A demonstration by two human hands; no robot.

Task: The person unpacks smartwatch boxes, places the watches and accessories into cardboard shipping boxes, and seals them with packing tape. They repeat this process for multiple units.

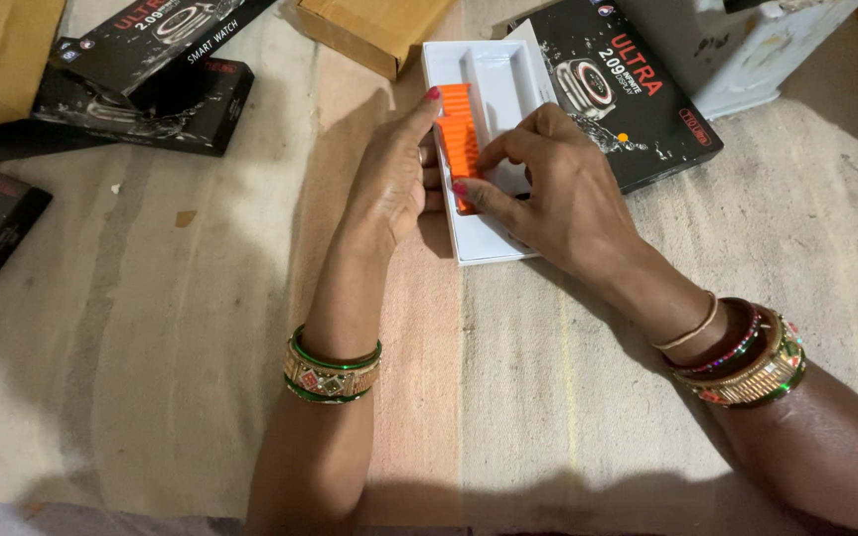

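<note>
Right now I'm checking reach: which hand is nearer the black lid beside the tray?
Right. The right hand lies beside the black lid; the left hand is across the white tray.

Warm, moderately bright indoor light, coming from about 2 o'clock. Soft arm shadows fall toward 9 o'clock and along the bottom edge on the cloth (151,328). Mild glare on the white tray (494,79). Focus sharp centrally, slight softness and wide-angle stretch at corners.
</note>
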